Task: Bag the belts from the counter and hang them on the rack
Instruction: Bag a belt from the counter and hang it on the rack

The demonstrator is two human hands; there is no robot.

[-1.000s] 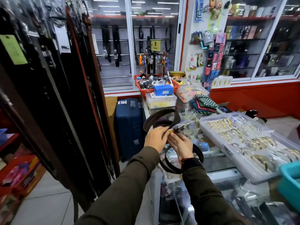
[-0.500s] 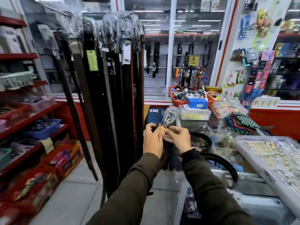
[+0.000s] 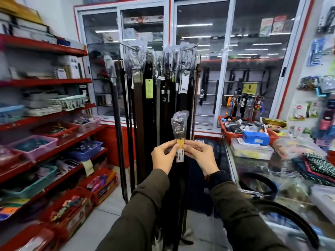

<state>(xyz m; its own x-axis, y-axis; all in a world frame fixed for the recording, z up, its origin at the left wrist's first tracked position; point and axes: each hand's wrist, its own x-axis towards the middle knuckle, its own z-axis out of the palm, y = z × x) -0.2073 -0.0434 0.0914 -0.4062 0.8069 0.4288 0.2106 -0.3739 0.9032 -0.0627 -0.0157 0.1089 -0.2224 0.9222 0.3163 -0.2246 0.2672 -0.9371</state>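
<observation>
— What is the person gripping?

— The left hand (image 3: pixel 163 156) and right hand (image 3: pixel 201 156) are both pinching a bagged belt (image 3: pixel 179 127) at its yellow tag (image 3: pixel 180 143), thumbs and forefingers pressing it from either side. The crinkly clear bag is wrapping a metal buckle; the dark strap is hanging straight down below — probably leather, though blur is hiding the grain.

— And where is it sitting in the room?

— It is hanging in front of the rack (image 3: pixel 159 51), where long black and brown belts are dangling in shiny plastic. A coiled black belt (image 3: pixel 258 187) is lying on the glass counter (image 3: pixel 253 165) at right, near an orange basket (image 3: pixel 248 131). Red shelves (image 3: pixel 45 82) are lining the left wall.
</observation>
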